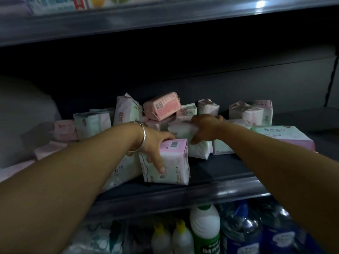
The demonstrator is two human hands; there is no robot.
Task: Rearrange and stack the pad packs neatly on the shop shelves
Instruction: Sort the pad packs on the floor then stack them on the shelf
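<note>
On the middle shelf (pixel 211 182), both hands work in a loose heap of pad packs.

- Left hand (pixel 156 145): fingers over the top and thumb down the front face of a lilac pack (pixel 166 161), gripping it. The pack stands upright near the shelf lip. Bangle (pixel 142 138) on that wrist.
- Right hand (pixel 203 128): curled round a white pack (pixel 180 128), held above another white one (pixel 199 148).

Risks, as I judge them:
- Lilac pack sits close to the edge; a nudge forward could tip it off onto the bottles (pixel 204 228) below.
- Pink pack (pixel 161 106) lies tilted on top of the heap; pulling anything from under it could bring it down.
- Soft wrappers make sliding stacks likely.

Around: a flat green pack (pixel 278 132) lies right, upright packs (pixel 256 111) stand behind, and leaning packs (pixel 91 123) crowd the left, leaving little room for a tidy row.
</note>
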